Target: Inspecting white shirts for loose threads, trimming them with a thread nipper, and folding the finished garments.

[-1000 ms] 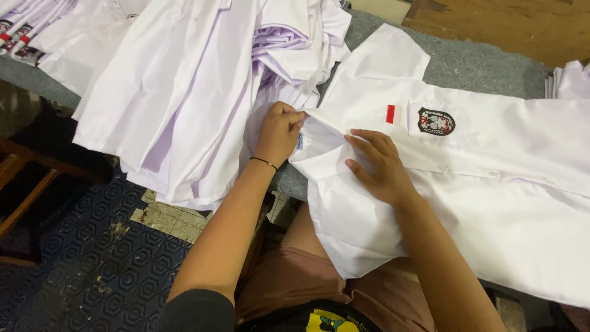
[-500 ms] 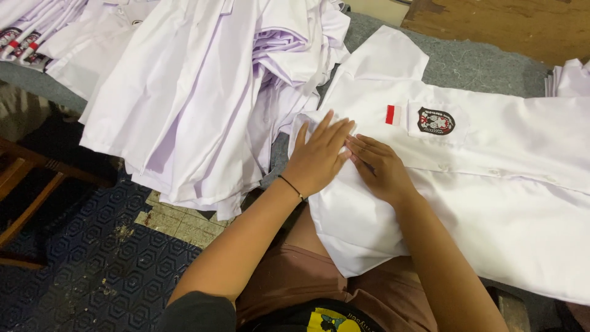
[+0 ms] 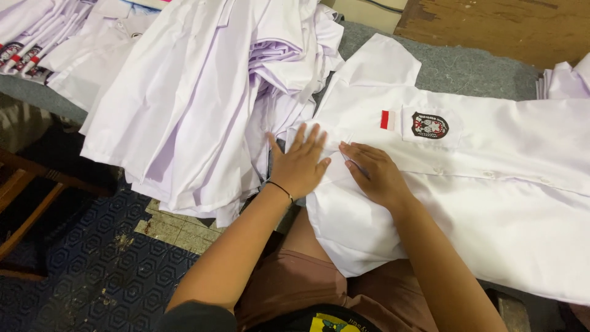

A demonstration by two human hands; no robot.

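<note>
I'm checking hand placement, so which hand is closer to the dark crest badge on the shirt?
Right. The right hand lies flat on the white shirt just below-left of the badge; the left hand presses the collar end, farther left.

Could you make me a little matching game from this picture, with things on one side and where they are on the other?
1. white shirt with a dark crest badge
2. heap of white shirts
3. thin black wristband
4. grey felt table cover

a. piled left of the hands
b. on the left wrist
c. spread flat under both hands
d. beneath the shirts

Pairs: 1-c, 2-a, 3-b, 4-d
</note>
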